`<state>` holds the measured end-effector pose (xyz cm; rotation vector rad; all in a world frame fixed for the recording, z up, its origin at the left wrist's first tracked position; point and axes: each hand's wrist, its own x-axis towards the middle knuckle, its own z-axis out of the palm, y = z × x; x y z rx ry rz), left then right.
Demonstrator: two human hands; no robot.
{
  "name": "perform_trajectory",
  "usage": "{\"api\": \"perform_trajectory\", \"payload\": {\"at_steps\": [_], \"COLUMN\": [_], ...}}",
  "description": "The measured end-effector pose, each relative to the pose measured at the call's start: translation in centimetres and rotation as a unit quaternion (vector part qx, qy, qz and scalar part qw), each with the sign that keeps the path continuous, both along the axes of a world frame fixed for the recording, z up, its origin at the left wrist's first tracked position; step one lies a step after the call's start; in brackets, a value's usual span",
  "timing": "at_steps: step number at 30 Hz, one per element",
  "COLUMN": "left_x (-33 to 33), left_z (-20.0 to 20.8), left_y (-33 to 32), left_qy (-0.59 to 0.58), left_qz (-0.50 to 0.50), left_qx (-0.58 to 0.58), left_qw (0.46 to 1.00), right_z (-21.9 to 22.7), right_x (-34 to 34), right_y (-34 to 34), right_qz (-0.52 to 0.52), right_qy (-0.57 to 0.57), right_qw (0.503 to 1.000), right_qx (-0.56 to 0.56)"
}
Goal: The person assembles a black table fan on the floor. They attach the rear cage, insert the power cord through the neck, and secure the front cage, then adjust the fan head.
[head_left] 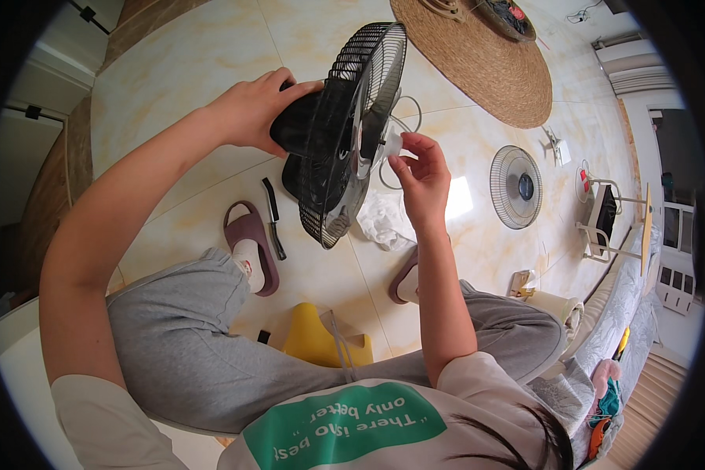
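At twelve o'clock, the left hand [254, 110] clasps a black wire-caged fan [330, 149] by its black plastic motor housing [296, 125], probably bracing it; three-o'clock side, the right hand [424, 174] pinches a small whitish piece [394, 144] at its centre.

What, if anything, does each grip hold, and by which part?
Left grip: the black fan, by its rear housing. Right grip: at a whitish piece on the fan's front; whether held is unclear.
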<state>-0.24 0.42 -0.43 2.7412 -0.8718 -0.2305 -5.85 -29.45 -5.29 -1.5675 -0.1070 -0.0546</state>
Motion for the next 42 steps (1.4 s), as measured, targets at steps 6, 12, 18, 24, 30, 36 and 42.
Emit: {"api": "perform_trajectory", "payload": {"at_steps": [6,12,18,24,30,36,42], "left_x": [0.04,0.13,0.05,0.14,0.09,0.17,0.11], "left_z": [-0.11,-0.23,-0.15,-0.12,-0.19,-0.36,-0.30], "left_y": [0.15,0.17,0.09,0.07,0.10,0.13,0.15], "left_qy": [-0.007,-0.007,-0.004,-0.006,-0.013,-0.021,-0.011], "left_qz": [-0.005,-0.007,-0.004,-0.006,-0.009,-0.011,-0.008], "left_qx": [-0.008,-0.005,-0.002,0.002,-0.001,-0.012,-0.007], "left_qw": [1.000,1.000,1.000,1.000,1.000,1.000,1.000], "right_z": [0.19,0.56,0.65,-0.11,0.15,0.61,0.66], "right_x": [-0.51,-0.32,-0.48,-0.43,-0.40,-0.31,-0.42], "right_y": [0.05,-0.01,0.09,0.24,0.10,-0.11,0.16], "right_qz": [0.004,-0.021,0.000,-0.052,-0.025,-0.002,0.004], "right_qy": [0.044,0.042,0.012,0.071,0.052,0.117,0.030], "right_qw": [0.998,0.998,1.000,0.991,0.996,0.993,0.997], "right_qx": [0.034,-0.047,0.028,0.096,0.061,-0.022,-0.071]}}
